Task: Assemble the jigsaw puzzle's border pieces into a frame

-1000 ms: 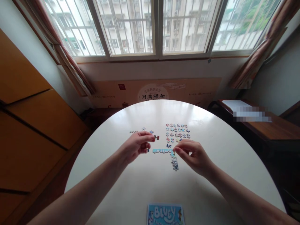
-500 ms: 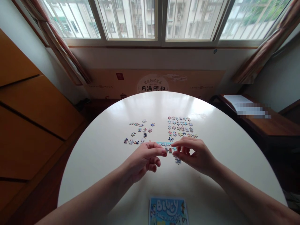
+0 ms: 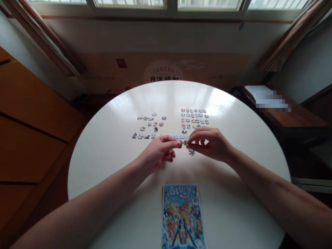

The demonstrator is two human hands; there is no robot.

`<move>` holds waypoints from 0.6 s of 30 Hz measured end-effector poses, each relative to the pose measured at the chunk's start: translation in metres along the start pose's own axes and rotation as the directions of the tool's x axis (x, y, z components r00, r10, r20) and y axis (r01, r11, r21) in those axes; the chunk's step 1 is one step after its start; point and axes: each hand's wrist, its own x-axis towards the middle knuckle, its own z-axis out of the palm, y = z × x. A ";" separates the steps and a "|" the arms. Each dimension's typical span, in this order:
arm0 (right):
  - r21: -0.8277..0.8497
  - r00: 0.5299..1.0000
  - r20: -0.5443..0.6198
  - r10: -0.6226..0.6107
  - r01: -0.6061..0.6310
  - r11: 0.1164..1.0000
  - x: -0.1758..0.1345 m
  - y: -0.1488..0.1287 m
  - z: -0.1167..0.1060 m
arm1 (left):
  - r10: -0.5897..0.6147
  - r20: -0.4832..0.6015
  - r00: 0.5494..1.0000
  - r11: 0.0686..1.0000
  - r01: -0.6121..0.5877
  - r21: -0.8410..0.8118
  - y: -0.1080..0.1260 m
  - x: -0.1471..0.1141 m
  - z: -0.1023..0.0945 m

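A person's two bare hands met just past the middle of a round white table [image 3: 103,145], seen from above. The left hand [image 3: 157,152], reaching in from 7 o'clock, pinched a small dark puzzle piece [image 3: 184,142] between thumb and forefinger. The right hand [image 3: 214,143], coming from 4 o'clock, had its thumb and forefinger drawn together at the piece's reddish right end; the view was too small to tell whether they gripped it or only touched it. Just beyond the piece, toward 12 o'clock, lay a light-blue strip of puzzle [image 3: 178,137], partly hidden by fingers, with grayish pieces [image 3: 191,152] at 5 o'clock from it. Loose pieces [image 3: 156,129] were scattered toward 11 o'clock, and rows of pieces [image 3: 197,121] stood toward 1 o'clock. A colorful "Bluey" picture sheet [image 3: 183,214] lay at 6 o'clock.
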 end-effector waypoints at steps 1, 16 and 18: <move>-0.005 1.000 0.007 -0.004 0.004 1.000 0.000 0.000 -0.001 | 0.018 -0.002 1.000 1.000 -0.018 0.011 -0.001 0.001 0.002; -0.047 0.997 0.027 -0.075 0.076 0.996 -0.002 0.003 -0.006 | 0.164 -0.006 0.986 0.980 -0.162 0.116 -0.006 0.003 0.011; -0.069 0.995 0.034 -0.099 0.101 0.993 -0.002 0.002 -0.006 | 0.175 0.013 0.985 0.976 -0.175 0.132 -0.006 0.004 0.011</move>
